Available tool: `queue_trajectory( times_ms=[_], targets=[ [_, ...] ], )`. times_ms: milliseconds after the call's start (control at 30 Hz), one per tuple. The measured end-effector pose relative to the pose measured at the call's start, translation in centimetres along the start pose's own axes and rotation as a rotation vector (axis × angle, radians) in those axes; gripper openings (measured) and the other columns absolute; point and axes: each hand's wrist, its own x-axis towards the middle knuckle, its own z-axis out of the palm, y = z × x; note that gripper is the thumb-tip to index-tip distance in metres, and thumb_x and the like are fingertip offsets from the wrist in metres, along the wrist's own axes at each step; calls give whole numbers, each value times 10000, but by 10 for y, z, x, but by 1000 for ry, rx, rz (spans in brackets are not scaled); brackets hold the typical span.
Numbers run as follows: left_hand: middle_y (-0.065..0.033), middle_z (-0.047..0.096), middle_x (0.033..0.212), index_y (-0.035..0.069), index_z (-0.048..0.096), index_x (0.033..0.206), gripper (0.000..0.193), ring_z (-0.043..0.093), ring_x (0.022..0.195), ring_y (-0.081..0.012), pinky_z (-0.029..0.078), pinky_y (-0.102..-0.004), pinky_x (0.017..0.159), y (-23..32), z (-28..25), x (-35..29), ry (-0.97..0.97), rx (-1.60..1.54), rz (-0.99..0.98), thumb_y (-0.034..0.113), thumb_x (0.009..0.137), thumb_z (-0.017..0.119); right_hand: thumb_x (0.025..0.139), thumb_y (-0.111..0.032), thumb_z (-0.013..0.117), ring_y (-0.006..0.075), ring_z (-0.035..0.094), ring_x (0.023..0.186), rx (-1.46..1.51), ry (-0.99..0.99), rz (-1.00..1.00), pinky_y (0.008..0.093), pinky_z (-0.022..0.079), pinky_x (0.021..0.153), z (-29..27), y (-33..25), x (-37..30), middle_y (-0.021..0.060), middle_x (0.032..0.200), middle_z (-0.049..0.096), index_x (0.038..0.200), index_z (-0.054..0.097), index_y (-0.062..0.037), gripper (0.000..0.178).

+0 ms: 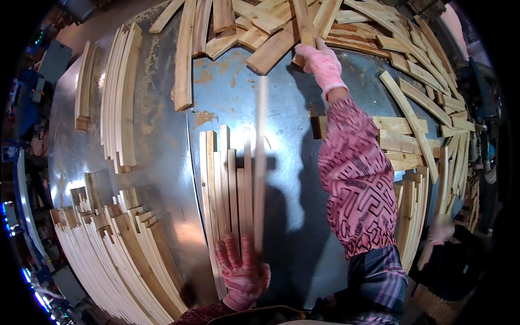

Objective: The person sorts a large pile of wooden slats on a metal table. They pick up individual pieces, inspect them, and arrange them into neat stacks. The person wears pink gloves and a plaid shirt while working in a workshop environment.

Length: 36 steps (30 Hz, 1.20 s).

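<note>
My right hand point(320, 64), in a pink-and-white glove, reaches to the far side and is closed on the near end of a wooden slat point(304, 24) in the loose heap. My left hand point(241, 273), in a striped reddish glove, lies with fingers stretched over the near ends of a row of narrow wooden strips point(210, 179). Beside its index finger and thumb stands a pale strip point(261, 157), blurred by motion; whether the thumb touches it is unclear. The strips lie side by side, pointing away from me, their far ends uneven.
Loose slats point(265, 54) heap across the far side and down the right. Stacked strips point(122, 97) and a larger bundle point(108, 254) lie on the left of the metal table point(162, 179). Another bundle point(409, 216) sits right of my sleeve. A person point(449, 260) is at the lower right.
</note>
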Motion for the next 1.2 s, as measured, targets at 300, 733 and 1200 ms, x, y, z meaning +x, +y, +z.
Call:
queue_trajectory(
  times_ms=[300, 733, 1200],
  targets=[
    [-143, 492, 1078, 78, 538, 1218, 634, 515, 1009, -333, 418, -532, 928, -3, 11, 29, 80, 246, 93, 263, 621, 643, 774, -595, 773, 382, 575, 1276, -410, 359, -276, 423, 459, 1054, 17, -55, 32, 327, 1462, 472, 1455, 447, 31, 981],
    [-111, 464, 1018, 107, 551, 1171, 581, 505, 973, -315, 411, -520, 926, -4, 6, 30, 14, 200, 72, 283, 623, 630, 751, -477, 821, 331, 642, 1103, 184, 177, 103, 361, 488, 991, 80, 14, 34, 217, 1230, 663, 1344, 537, 98, 873],
    [-291, 447, 1398, -8, 404, 1458, 748, 463, 1248, -455, 373, -584, 1095, 0, 11, -2, 279, -60, 221, 224, 806, 688, 885, -377, 739, 267, 723, 1000, 926, -100, 413, 400, 621, 840, -90, 143, -347, 146, 1125, 716, 1277, 615, 3, 560]
  ],
)
